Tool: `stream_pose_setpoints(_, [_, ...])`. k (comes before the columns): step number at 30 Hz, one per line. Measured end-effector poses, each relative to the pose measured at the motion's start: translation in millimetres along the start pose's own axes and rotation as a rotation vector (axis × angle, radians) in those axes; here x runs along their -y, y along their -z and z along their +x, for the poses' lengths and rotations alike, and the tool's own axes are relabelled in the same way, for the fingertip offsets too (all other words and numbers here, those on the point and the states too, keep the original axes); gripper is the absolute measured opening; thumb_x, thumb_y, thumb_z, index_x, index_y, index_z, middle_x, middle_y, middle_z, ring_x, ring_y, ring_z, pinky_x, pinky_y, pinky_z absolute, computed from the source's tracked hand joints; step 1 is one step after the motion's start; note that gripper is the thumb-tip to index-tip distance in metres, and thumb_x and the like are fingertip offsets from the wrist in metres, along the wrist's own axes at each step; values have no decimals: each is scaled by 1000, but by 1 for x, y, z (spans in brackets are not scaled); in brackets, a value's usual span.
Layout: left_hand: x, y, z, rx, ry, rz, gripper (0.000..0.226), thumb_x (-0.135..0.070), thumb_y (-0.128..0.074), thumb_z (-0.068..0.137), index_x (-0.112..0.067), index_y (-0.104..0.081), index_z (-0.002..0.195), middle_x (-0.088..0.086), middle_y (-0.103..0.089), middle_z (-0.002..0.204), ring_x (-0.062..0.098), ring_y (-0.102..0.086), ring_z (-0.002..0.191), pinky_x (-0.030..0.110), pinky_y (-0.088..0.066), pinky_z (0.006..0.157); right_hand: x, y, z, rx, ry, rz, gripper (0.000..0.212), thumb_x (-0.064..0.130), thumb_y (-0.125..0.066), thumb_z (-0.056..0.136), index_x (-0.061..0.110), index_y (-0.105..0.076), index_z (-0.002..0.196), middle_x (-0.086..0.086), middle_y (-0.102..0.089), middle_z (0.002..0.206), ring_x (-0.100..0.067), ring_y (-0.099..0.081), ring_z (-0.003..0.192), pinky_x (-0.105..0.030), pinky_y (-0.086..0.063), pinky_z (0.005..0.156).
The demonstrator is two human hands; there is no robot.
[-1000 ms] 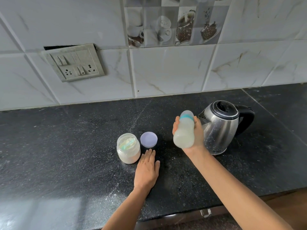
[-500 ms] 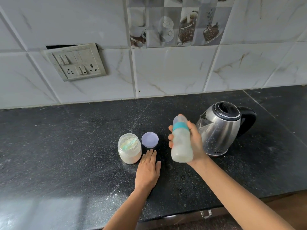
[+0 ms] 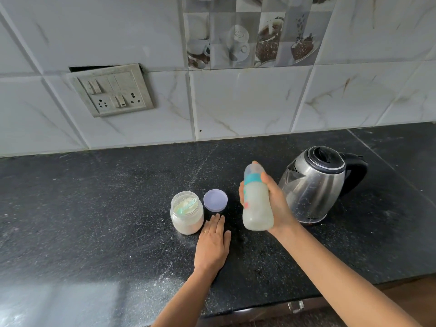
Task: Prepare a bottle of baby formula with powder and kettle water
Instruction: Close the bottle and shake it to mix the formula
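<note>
My left hand point(image 3: 212, 246) lies flat, fingers straight, on the powder-dusted speckled black stone worktop point(image 3: 94, 208). My right hand point(image 3: 276, 208) grips the cloudy plastic baby bottle point(image 3: 257, 204), milky inside with a teal collar, nearly upright just left of the steel kettle point(image 3: 313, 185). Behind the kettle rise white marbled wall tiles point(image 3: 236, 102).

A: What's different about the bottle point(image 3: 256, 208)?

B: A second ago it was tipped, with its base swung toward the camera and its cap leaning toward the kettle point(image 3: 313, 185). Now it's nearly upright, with the cap leaning slightly left.

A: And the right hand point(image 3: 279, 208)?

B: It has turned with the bottle and dropped a little. The kettle's spout now shows clear of it.
</note>
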State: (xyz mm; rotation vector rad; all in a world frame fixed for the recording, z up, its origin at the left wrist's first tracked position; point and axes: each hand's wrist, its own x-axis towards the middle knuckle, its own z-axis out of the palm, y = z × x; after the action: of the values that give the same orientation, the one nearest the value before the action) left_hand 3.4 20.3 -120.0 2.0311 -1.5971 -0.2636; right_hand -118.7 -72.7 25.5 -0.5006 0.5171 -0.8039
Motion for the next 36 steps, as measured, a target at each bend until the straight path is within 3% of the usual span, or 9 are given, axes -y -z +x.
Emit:
stream_pose_setpoints(5, [1, 0, 0, -1, -3, 14, 48, -31, -39, 98, -10, -39, 141, 9, -38, 148, 21, -29, 140, 25, -9, 113, 9, -2, 7, 30, -34, 284, 89, 27, -91, 51, 12, -51, 130, -10, -61, 104, -23, -66, 85, -34, -58, 61])
stream_pose_setpoints(7, [0, 0, -1, -1, -1, 12, 48, -31, -39, 98, -10, -39, 141, 9, -38, 148, 21, -28, 140, 25, -9, 113, 7, 1, 5, 40, -62, 292, 86, 29, -82, 62, 11, -47, 138, -15, -65, 108, -25, -67, 82, -35, -58, 62])
stream_pose_setpoints(11, [0, 1, 0, -2, 4, 4, 49, -32, -38, 99, -11, -36, 143, 8, -35, 150, 19, -24, 141, 25, -7, 114, 5, -2, -7, 94, -47, 13, 41, 33, -42, 94, 33, -50, 134, -18, -66, 107, -25, -65, 68, -32, -56, 55])
stream_pose_setpoints(16, [-2, 2, -1, -2, 2, 10, 49, -32, -38, 99, -11, -36, 143, 8, -35, 150, 20, -25, 141, 24, -7, 113, 12, -7, -1, -1, -84, 271, 49, 36, -49, 80, 6, -52, 119, -9, -62, 94, -19, -65, 62, -26, -55, 51])
stream_pose_setpoints(20, [-2, 3, 0, -7, 5, 3, 49, -32, -38, 99, -12, -36, 143, 6, -34, 151, 18, -24, 141, 23, -5, 114, 10, -5, -7, 81, -69, 44, 43, 35, -37, 90, 19, -46, 128, -12, -61, 95, -22, -60, 63, -28, -51, 51])
stream_pose_setpoints(24, [-2, 2, 0, -2, 5, 12, 49, -31, -38, 99, -11, -36, 143, 7, -35, 150, 20, -25, 141, 25, -7, 115, 21, -5, 4, -34, -36, 319, 53, 35, -51, 75, 6, -50, 119, -8, -62, 93, -20, -65, 63, -26, -55, 53])
stream_pose_setpoints(29, [-1, 3, 0, 1, 10, 5, 50, -33, -37, 99, -12, -34, 145, 5, -32, 151, 17, -22, 142, 24, -6, 115, 15, -7, -10, 92, -39, -18, 35, 33, -39, 92, 24, -57, 121, -13, -63, 95, -24, -60, 64, -31, -51, 52])
stream_pose_setpoints(33, [-3, 3, 0, 7, 10, 0, 49, -32, -36, 99, -12, -34, 144, 5, -31, 152, 17, -21, 142, 25, -6, 116, 21, -10, 1, -22, -49, 271, 41, 37, -44, 88, 9, -54, 115, -8, -62, 91, -20, -64, 61, -26, -54, 51])
stream_pose_setpoints(36, [-3, 4, -1, 5, 12, -6, 49, -33, -36, 99, -13, -33, 145, 4, -31, 152, 17, -21, 142, 24, -6, 115, 17, -8, -4, 116, -89, 69, 36, 34, -37, 92, 19, -50, 121, -11, -62, 92, -23, -60, 63, -29, -52, 51])
